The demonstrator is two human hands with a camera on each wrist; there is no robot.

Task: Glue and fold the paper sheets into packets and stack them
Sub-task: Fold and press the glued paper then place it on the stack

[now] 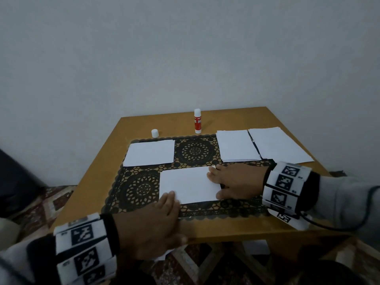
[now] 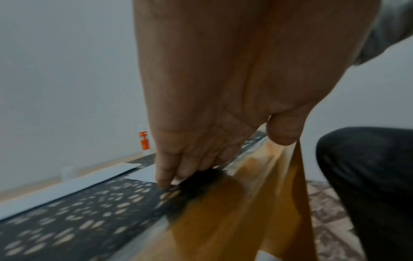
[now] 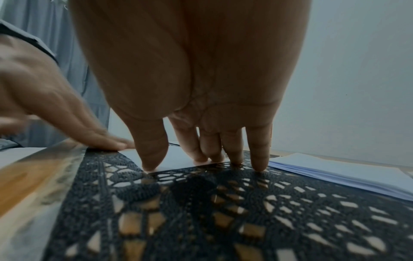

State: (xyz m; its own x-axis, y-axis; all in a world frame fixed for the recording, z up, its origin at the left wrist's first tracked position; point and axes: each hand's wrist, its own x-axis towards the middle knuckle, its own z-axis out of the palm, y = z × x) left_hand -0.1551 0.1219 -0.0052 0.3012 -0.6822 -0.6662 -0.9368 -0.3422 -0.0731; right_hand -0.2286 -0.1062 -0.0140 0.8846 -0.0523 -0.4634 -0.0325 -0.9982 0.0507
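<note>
Lying flat on the black lace mat (image 1: 141, 188) toward the near edge of the tabletop (image 1: 216, 229): a white paper sheet (image 1: 189, 185), being pinned at two ends. Pressing down on its right edge, the right hand (image 1: 238, 182), fingers (image 3: 192, 144) straight and spread, thumb and first fingertips on the paper, the outer two on the lace just beside it. Touching the sheet's near-left corner, the left hand (image 1: 150, 225), fingers (image 2: 176, 166) extended and close together, gripping nothing (the wrist view here is blurred). Resting near the mat's far-left corner, a folded white packet (image 1: 150, 152). Sitting at the far-right corner of the tabletop, two paper piles side by side: a thicker stack (image 1: 237, 148) and, just right of it, more loose sheets (image 1: 277, 145). Standing upright beyond the mat near the far edge, an uncapped red-and-white glue stick (image 1: 197, 121), its white cap (image 1: 155, 133) apart to the left.
</note>
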